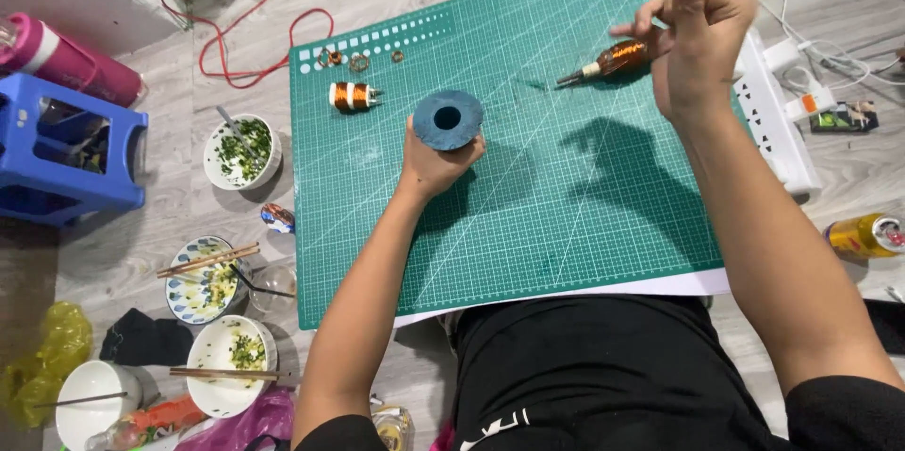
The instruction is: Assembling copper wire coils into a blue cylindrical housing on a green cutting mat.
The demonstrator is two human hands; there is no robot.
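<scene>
Clearly we have two things in hand over the green cutting mat [566, 225]: our left hand [436, 161] is wrapped shut around a blue-grey spool [448, 119], its round end with the centre hole facing up at us, held just above the mat near its middle. Our right hand [698, 41] is raised over the far right part of the mat, fingers pinched together at the tip; whatever they nip is too fine to see. Just beside that hand lies a copper-wound coil on a pointed shaft [611, 61]. We judge the spool to be light and stiff, easy to grip around its barrel as we do, though its smooth sides could turn in the palm. The coil looks fragile in its windings, so we would take it by the shaft. A second small copper coil [353, 96] sits on the mat's left part, well apart.
</scene>
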